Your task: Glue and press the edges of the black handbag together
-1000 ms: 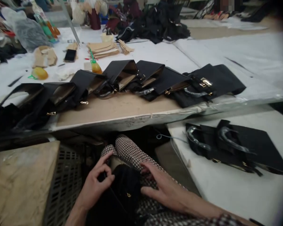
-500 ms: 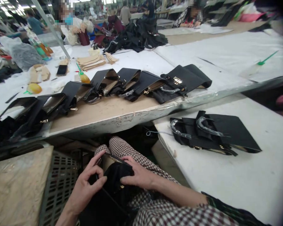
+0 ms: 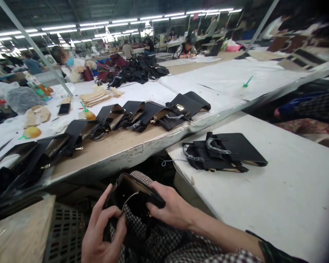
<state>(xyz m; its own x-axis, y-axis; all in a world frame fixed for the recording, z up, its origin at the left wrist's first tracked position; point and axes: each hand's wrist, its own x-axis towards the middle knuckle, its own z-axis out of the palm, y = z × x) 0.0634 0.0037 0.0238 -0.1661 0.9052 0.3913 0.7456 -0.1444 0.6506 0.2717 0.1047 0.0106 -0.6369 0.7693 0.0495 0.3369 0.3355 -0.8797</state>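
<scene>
Black handbag (image 3: 141,186) held above the lap, its mouth gaping and its lining tan. The left hand (image 3: 104,226) lies at the near left of the mouth: thumb and forefinger meet on the end of a thin, pale, curved strip (image 3: 131,198), while another finger extends up along the side. Whether the strip belongs to the bag cannot be told. The right hand (image 3: 172,206) has its fingers clamped on the far right rim, thumb toward the interior. Checked cloth (image 3: 159,232) covers the legs beneath.

Left of the lap stands a perforated crate (image 3: 64,233), beside a tan board (image 3: 19,226). To the right, a low white surface (image 3: 285,190) carries black bagwork (image 3: 245,146) with two clear-wrapped handles.

Ahead, along the edge of a long surface (image 3: 98,159), black bags (image 3: 146,113) lie slanted in a row; the rightmost shows a gold clasp (image 3: 180,107). Behind the row are two yellow bottles with green nozzles, one lying (image 3: 33,132) and one more upright (image 3: 90,115), a phone (image 3: 64,109) and stacked tan pieces (image 3: 95,96). Farther back rises a black heap (image 3: 142,69); co-workers sit beyond, under strip lights (image 3: 97,25).
</scene>
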